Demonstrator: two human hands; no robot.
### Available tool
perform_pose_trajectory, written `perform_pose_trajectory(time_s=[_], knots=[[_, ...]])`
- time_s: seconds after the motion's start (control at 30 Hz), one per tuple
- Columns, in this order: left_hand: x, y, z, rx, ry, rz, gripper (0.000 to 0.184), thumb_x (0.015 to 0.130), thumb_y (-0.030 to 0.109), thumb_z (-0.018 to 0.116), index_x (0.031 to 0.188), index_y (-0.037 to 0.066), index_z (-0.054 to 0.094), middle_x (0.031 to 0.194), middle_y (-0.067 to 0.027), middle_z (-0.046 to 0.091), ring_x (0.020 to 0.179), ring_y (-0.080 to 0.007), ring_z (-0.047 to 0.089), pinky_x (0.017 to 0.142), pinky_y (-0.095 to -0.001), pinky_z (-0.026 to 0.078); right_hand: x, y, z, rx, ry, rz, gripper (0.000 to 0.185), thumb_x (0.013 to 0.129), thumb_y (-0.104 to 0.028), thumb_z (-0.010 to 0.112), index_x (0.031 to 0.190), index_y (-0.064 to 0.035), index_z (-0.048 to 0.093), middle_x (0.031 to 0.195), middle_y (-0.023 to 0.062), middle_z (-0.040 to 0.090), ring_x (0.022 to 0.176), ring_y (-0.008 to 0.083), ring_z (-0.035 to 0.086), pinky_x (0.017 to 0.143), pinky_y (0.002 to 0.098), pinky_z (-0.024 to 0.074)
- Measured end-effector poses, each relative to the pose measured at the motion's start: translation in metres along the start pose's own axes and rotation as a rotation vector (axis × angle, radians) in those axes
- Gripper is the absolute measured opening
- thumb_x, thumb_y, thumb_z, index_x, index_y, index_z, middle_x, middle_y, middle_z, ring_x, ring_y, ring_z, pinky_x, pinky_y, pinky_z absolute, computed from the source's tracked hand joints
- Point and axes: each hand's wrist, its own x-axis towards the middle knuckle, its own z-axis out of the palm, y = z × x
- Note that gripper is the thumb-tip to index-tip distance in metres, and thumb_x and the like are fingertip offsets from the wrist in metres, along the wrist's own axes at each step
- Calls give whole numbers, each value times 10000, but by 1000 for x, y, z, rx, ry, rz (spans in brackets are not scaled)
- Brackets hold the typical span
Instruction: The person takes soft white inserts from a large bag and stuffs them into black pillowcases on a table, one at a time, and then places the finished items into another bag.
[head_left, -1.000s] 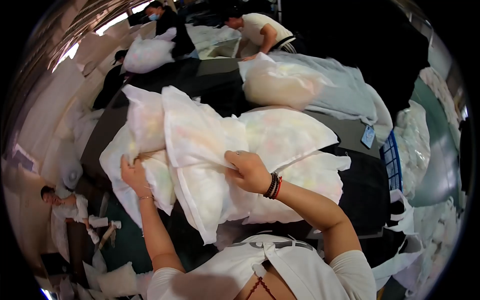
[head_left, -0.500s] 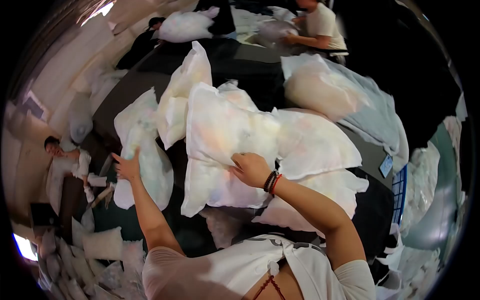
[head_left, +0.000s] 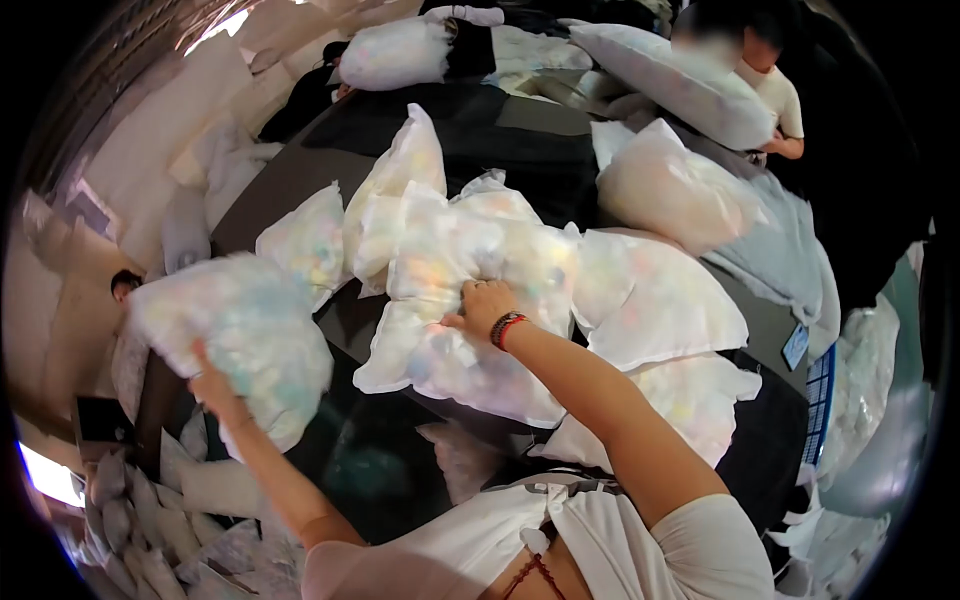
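Note:
My left hand (head_left: 215, 388) touches the lower left edge of a puffy white pillow (head_left: 245, 335), which is tilted and blurred at the left side of the table. One finger lies along its face, and the other fingers cannot be made out. Coloured filling shows faintly through the thin cover. My right hand (head_left: 485, 308) has its fingers curled into the creased top of another white pillow (head_left: 430, 262) in the middle of the pile. A smaller pillow (head_left: 308, 240) and an upright one (head_left: 412, 155) stand behind, between my hands.
More pillows (head_left: 665, 300) overlap at the right. Behind them, one pillow (head_left: 675, 190) rests by grey cloth (head_left: 790, 255). A blue basket (head_left: 820, 400) is beyond the right edge. A co-worker (head_left: 775, 95) holds a long pillow (head_left: 690, 85). Several pillows (head_left: 150, 520) lie heaped at lower left.
The pillow at my left hand has come away from the pile, swung left and tilted. My right hand stays on the middle pillow. A co-worker at the back now holds up a long pillow.

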Motion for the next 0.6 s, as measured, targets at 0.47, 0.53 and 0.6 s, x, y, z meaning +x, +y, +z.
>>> perform_pose_trajectory(time_s=[0.47, 0.53, 0.6], knots=[[-93, -19, 321, -370, -947, -154, 561, 983, 488, 570, 1107, -54, 648, 1031, -164, 680, 885, -275, 677, 748, -395, 546, -90, 22, -28, 178, -238, -255, 264, 881, -313, 669, 926, -62, 597, 885, 174, 653, 873, 387, 640, 778, 478, 502], [-91, -49, 373, -360, -913, -232, 586, 961, 505, 602, 1024, -70, 696, 933, -176, 716, 807, -275, 700, 700, -388, 548, -111, 38, -36, 96, -321, -209, 281, 886, -329, 669, 904, -59, 594, 866, 175, 655, 856, 385, 644, 761, 485, 507], [-103, -25, 369, -138, -896, 5, 595, 945, 519, 622, 890, -68, 700, 815, -161, 702, 750, -264, 692, 676, -405, 535, -138, 56, -69, 115, -279, -186, 281, 879, -325, 686, 881, -53, 616, 851, 164, 663, 839, 370, 651, 755, 476, 517]])
